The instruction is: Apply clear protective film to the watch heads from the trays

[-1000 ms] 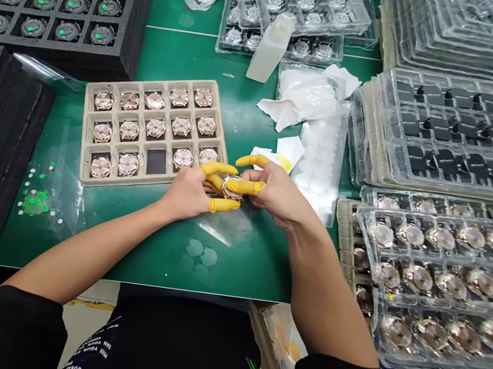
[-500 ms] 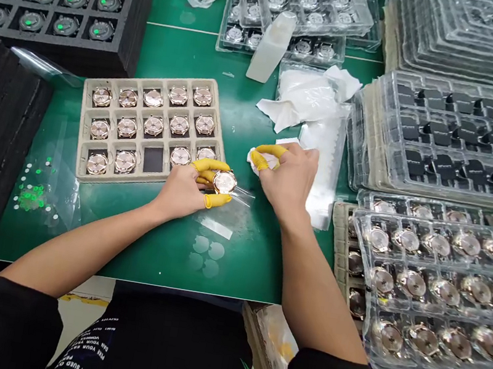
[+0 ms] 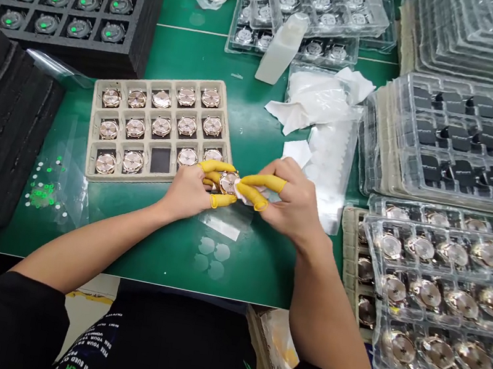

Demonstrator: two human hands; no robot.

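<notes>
My left hand (image 3: 192, 191), in yellow finger cots, pinches a rose-gold watch case (image 3: 228, 182) just above the green mat. My right hand (image 3: 290, 203), also in yellow cots, presses a small white wipe (image 3: 243, 191) against the watch case. Both hands meet just right of the beige tray (image 3: 94, 123), which holds several rose-gold watch cases and has one bare pocket (image 3: 160, 160) in its front row.
Black foam trays (image 3: 126, 59) with green-dotted parts stand at the back left. Clear blister trays (image 3: 448, 272) of watch cases fill the right side. A white bottle (image 3: 281, 49), white wipes (image 3: 317, 93) and a sheet of round stickers (image 3: 42, 192) lie on the mat.
My right hand left the watch case, reached back to the white wipes, picked one up and returned with it to the watch case. My left hand stayed put holding the case.
</notes>
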